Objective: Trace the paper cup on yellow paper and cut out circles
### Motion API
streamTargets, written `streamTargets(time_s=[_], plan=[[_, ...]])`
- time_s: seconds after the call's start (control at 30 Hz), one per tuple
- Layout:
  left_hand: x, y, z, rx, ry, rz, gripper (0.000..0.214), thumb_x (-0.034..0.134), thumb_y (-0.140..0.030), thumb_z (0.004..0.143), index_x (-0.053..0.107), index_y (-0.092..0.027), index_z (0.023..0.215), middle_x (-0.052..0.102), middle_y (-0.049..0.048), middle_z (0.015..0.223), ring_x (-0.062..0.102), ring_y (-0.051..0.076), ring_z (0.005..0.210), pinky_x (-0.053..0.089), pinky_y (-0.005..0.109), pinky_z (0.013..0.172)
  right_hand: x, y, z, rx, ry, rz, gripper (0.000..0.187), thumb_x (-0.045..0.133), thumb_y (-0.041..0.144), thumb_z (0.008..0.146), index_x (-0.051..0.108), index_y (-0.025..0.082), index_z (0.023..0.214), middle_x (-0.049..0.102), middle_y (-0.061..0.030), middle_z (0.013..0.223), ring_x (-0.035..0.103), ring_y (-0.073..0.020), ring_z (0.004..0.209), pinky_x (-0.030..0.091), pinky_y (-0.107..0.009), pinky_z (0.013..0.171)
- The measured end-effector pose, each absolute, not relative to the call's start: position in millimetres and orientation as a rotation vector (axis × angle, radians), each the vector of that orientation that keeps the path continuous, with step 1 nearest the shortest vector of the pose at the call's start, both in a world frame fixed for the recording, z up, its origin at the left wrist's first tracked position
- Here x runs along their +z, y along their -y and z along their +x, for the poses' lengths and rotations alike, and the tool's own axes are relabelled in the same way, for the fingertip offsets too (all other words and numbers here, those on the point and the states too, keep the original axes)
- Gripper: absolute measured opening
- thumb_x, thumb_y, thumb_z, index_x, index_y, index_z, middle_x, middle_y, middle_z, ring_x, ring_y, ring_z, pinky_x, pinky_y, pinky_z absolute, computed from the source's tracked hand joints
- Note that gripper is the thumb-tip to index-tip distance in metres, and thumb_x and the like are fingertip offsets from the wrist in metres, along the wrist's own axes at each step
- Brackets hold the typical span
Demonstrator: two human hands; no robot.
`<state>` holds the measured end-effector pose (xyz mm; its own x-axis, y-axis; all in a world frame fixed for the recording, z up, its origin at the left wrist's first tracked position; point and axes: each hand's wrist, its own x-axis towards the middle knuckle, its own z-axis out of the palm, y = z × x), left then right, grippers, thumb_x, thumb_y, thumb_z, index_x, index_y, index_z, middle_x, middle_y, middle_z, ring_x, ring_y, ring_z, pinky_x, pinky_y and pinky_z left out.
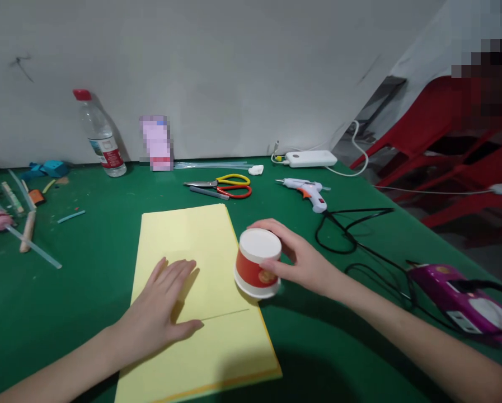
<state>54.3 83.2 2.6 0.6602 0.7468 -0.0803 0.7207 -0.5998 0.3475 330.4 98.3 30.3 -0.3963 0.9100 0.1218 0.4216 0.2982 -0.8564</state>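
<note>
Red-and-white cup (248, 271), upside down, is clasped in the right hand (307, 262), with yellow paper (183, 232) reaching leftward from beside that grip, the left hand (154, 313) spread wide over it, and a glue gun (315, 195) beyond the grip.

There is just one view. The camera sits on the person's head and looks forward and down at the green counter (87, 268). It is close, so the left hand (160, 308), right hand (303, 260) and paper (187, 235) look big. Farther off, it sees the wall (234, 73). It sees wide, from the bottle (107, 146) on the left to red chairs (437, 120) on the right.
</note>
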Motion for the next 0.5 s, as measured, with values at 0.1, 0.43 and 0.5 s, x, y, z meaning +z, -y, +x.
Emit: streamTargets(time_s=[0.1,0.43,0.5], plan=[[1.0,-80.6,44.1,0.105,-1.174,2.56,0.075,0.048,-0.05,0.081,0.012,-0.016,0.137,0.031,0.0154,0.14,0.027,0.028,0.13,0.01,0.056,0.108,25.1,-94.8,337.5,1.248,2.078,-1.102,0.038,0.053,0.042,0.078,0.049,0.016,0.106,0.053,-0.0124,0.115,0.053,-0.024,0.104,0.044,-0.035,0.084],[-4.3,-61.7,37.2,-0.073,-1.219,2.658,0.086,0.047,-0.054,0.08,-0.001,-0.016,0.139,0.016,0.0108,0.147,0.014,0.024,0.135,0.013,0.05,0.11,48.2,-95.3,292.8,1.445,2.617,-1.256,0.049,0.05,0.058,0.076,0.06,0.014,0.094,0.028,-0.0149,0.142,0.03,-0.0287,0.128,0.032,-0.036,0.099],[-3.8,-61.0,37.4,-0.07,-1.23,2.66,0.086,0.047,-0.054,0.08,-0.001,-0.015,0.139,0.016,0.0109,0.147,0.014,0.023,0.135,0.013,0.049,0.11,49.7,-92.7,286.4,1.405,2.613,-1.302,0.05,0.051,0.058,0.074,0.06,0.012,0.09,0.032,-0.0159,0.138,0.036,-0.0299,0.123,0.036,-0.037,0.096]])
